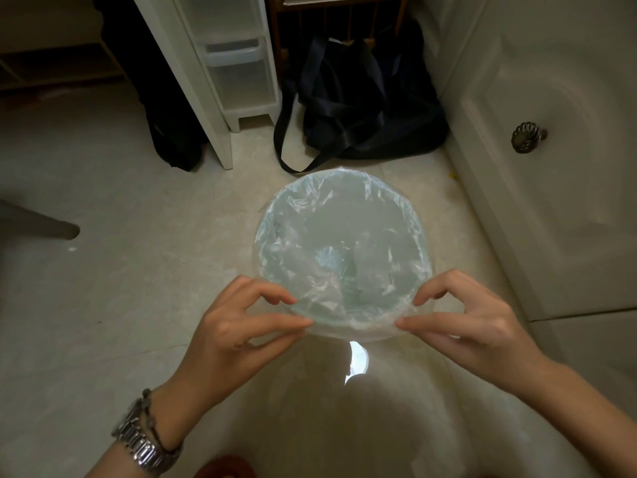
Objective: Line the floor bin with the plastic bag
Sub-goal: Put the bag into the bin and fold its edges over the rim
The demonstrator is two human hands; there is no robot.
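Both hands at the near rim of the floor bin, bag edge pinched

Left hand, metal watch on its wrist, pinches the plastic bag at the near-left rim of the floor bin, thumb and fingertips closed on the film. The bag lies inside the bin, folded over its rim all round. Right hand pinches the near-right edge likewise. Beyond the bin, a dark bag on the floor.
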